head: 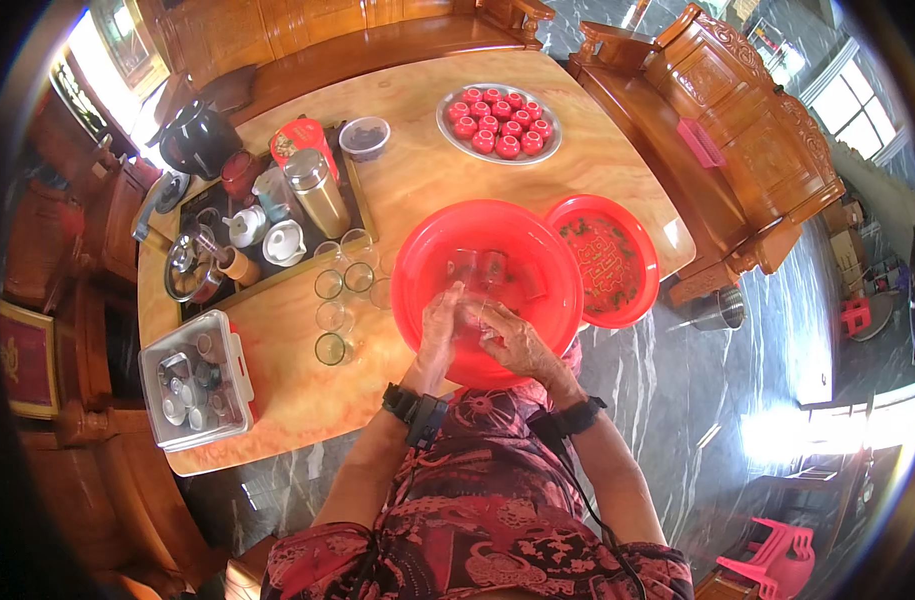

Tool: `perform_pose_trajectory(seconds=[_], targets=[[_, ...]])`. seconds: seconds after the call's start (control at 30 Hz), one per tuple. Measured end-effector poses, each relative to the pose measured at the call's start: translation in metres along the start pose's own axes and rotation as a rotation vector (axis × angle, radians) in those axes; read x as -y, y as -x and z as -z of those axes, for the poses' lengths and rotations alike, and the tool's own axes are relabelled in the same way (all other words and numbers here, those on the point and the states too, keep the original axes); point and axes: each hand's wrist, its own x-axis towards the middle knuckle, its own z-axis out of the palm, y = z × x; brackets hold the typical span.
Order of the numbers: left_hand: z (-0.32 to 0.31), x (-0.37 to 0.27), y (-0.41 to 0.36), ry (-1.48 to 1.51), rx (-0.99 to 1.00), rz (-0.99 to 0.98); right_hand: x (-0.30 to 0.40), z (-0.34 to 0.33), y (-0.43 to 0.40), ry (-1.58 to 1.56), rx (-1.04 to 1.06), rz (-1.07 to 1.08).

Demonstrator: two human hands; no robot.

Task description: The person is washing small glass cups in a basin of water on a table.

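Note:
Over a large red plastic basin, my left hand and my right hand both hold a clear drinking glass. My left fingers lie along its left side, while my right fingers bend around the other side, partly hiding it. More glasses lie at the bottom of the basin, apparently in water. Just left of the basin, several clear glasses stand on the marble-patterned table. A smaller red basin with a printed pattern inside adjoins the large one on the right.
A round metal tray of red cups sits toward the back. To the left are a dark tea tray with a gold thermos and white teapots, and a clear plastic box of cups. Carved wooden benches flank the table.

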Motion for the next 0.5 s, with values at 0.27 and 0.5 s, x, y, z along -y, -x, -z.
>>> perform_pose_trajectory(seconds=[0.27, 0.5], targets=[[-0.018, -0.015, 0.008, -0.013, -0.046, -0.094, -0.032, -0.009, -0.006, -0.599, 0.037, -0.319], [-0.014, -0.005, 0.001, -0.231, 0.035, -0.36, -0.028, 0.003, -0.004, -1.169, -0.031, -0.365]])
